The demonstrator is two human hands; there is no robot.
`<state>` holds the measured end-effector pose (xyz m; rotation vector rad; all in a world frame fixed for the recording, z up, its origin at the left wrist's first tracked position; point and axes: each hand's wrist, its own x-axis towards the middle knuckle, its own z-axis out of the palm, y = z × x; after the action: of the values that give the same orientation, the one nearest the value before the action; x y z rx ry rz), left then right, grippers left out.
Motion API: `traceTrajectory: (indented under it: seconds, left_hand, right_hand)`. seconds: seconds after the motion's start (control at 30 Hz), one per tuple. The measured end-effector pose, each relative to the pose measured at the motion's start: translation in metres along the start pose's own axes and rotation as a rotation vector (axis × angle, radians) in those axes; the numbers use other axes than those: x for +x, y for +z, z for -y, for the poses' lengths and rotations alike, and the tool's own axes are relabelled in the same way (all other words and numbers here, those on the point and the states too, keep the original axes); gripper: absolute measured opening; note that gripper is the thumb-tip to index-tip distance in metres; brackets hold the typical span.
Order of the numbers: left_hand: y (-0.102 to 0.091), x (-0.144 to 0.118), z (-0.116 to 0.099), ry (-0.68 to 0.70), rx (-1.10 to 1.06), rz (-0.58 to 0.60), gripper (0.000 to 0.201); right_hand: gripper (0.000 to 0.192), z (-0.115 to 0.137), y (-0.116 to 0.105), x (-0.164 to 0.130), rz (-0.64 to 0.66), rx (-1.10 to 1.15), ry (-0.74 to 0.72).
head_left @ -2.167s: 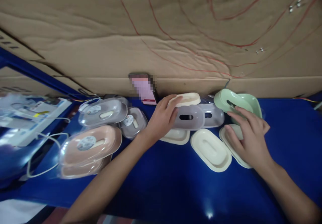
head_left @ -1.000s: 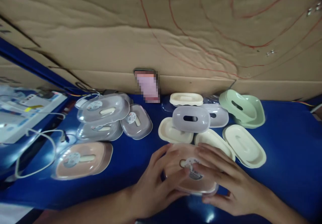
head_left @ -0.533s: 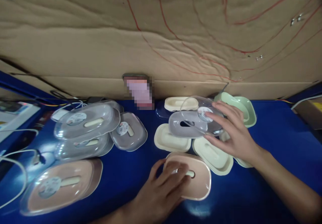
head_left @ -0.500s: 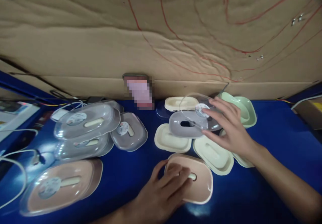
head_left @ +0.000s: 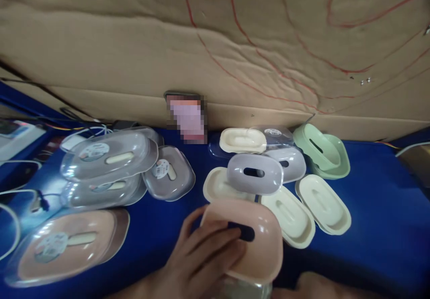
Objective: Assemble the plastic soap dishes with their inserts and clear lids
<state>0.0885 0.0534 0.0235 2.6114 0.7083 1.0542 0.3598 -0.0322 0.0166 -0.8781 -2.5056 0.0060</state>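
My left hand (head_left: pixel 210 252) grips a pink oval tray (head_left: pixel 264 256) with a long slot, fingers bent over its left side at the slot. Dark blue shows through the slot. At the bottom edge is part of my right hand (head_left: pixel 317 286); its fingers are hidden. Just below the pink tray a pale, shiny piece (head_left: pixel 248 288) is cut off by the frame, and I cannot tell what holds it. Beyond the tray lie a grey slotted tray (head_left: pixel 235 173), a second grey slotted tray (head_left: pixel 295 164) and cream ridged dishes (head_left: pixel 324 205).
On the left stand grey trays under clear lids (head_left: pixel 134 155) and a pink lidded tray (head_left: pixel 97 227). At the back are a cream piece (head_left: pixel 231 142), a labelled clear lid (head_left: pixel 284 138), green dishes (head_left: pixel 341 155) and a phone (head_left: pixel 188 117) against cardboard. White cables (head_left: pixel 16 223) lie left.
My right hand has left the clear lid at the back and dropped to the bottom edge. The pink tray is raised in my left hand; its slot no longer shows the cream piece.
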Motion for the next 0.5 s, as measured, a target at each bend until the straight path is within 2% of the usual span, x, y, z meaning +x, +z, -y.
traceTrajectory:
  seconds: [0.1, 0.17, 0.23, 0.3, 0.4, 0.5]
  left_hand:
    - [-0.015, 0.016, 0.005, -0.061, 0.075, -0.03, 0.033]
    - [-0.019, 0.038, 0.01, -0.063, 0.128, -0.06, 0.032]
    - [-0.017, 0.066, 0.018, -0.039, 0.176, -0.046, 0.032]
    - [-0.007, 0.099, 0.028, -0.027, 0.18, -0.017, 0.03]
    - [0.017, 0.144, 0.047, -0.049, 0.17, 0.023, 0.029]
    - [0.039, 0.17, 0.062, -0.104, 0.164, 0.065, 0.037]
  right_hand:
    - [0.029, 0.008, 0.018, 0.016, -0.04, -0.033, -0.13]
    - [0.022, 0.005, 0.019, 0.027, -0.028, -0.08, -0.214]
    - [0.024, 0.001, 0.015, 0.033, 0.011, -0.115, -0.276]
    - [0.027, -0.001, 0.011, 0.033, 0.032, -0.112, -0.275]
    - [0.039, 0.001, 0.01, 0.027, 0.049, -0.086, -0.179]
    - [0.052, 0.003, 0.014, 0.021, 0.089, -0.061, -0.111]
